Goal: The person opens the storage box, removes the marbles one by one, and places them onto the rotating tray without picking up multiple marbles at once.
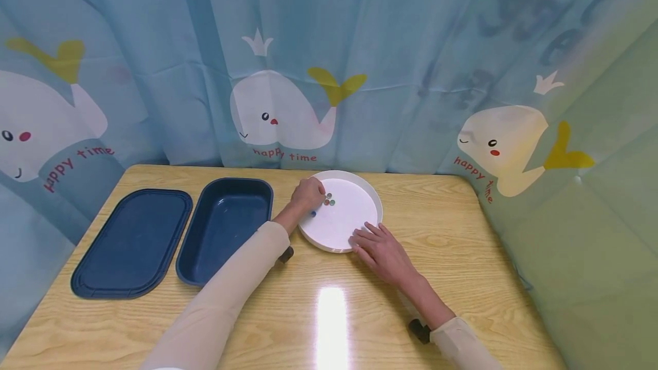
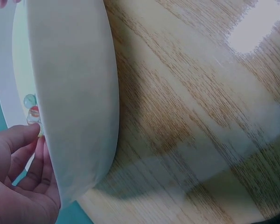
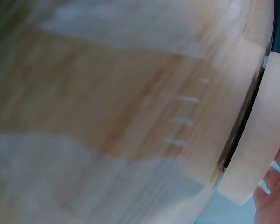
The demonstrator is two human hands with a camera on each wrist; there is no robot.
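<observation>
A round white tray (image 1: 345, 210) with a low wall holds a few small glass marbles (image 1: 327, 202), and a blue marble (image 1: 313, 214) lies apart near its left side. My left hand (image 1: 308, 194) reaches over the tray's left edge. In the left wrist view its thumb and fingertips pinch a yellowish marble (image 2: 41, 131), largely covered by them, beside a greenish marble (image 2: 30, 100). My right hand (image 1: 381, 253) rests on the near right rim, fingers extended over it. The right wrist view catches only part of those fingers behind the tray's wall (image 3: 259, 144).
Left of the tray stands a deep dark blue bin (image 1: 226, 230), and a flat dark blue lid (image 1: 131, 244) lies beyond it. All rest on a wooden table (image 1: 432, 210). A blue curtain (image 1: 401, 73) with whale prints hangs behind the table and along its sides.
</observation>
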